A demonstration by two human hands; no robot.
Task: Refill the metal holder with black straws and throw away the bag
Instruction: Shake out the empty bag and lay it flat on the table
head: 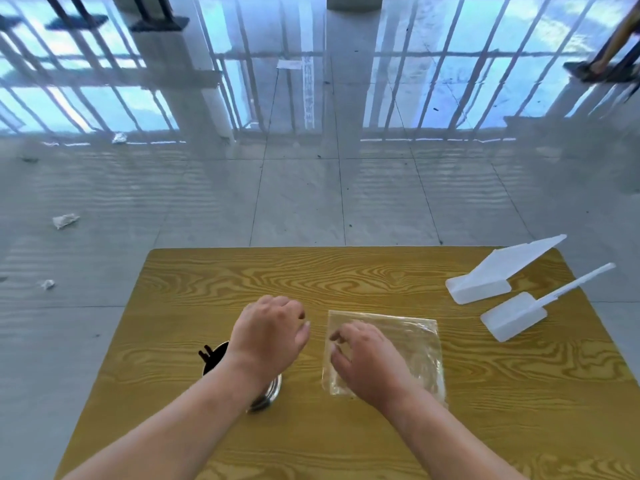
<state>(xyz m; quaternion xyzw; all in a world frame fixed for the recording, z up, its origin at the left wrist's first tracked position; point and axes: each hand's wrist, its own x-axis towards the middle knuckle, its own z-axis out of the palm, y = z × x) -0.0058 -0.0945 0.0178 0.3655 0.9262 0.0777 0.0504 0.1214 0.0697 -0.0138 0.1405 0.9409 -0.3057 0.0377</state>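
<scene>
A clear plastic bag (408,344) lies flat on the wooden table (194,282), right of centre. My right hand (367,362) hovers over its left part with fingers loosely curled, holding nothing I can see. My left hand (270,330) is above the table just left of the bag, fingers curled under, with nothing visible in them. Beneath my left forearm stands the metal holder (272,389), mostly hidden. The tips of black straws (207,353) poke out at its left rim.
Two white plastic scoops (491,275) (519,313) lie at the table's far right corner. Crumpled scraps (65,220) lie on the glossy tiled floor to the left. The floor beyond the table's far edge reflects window bars.
</scene>
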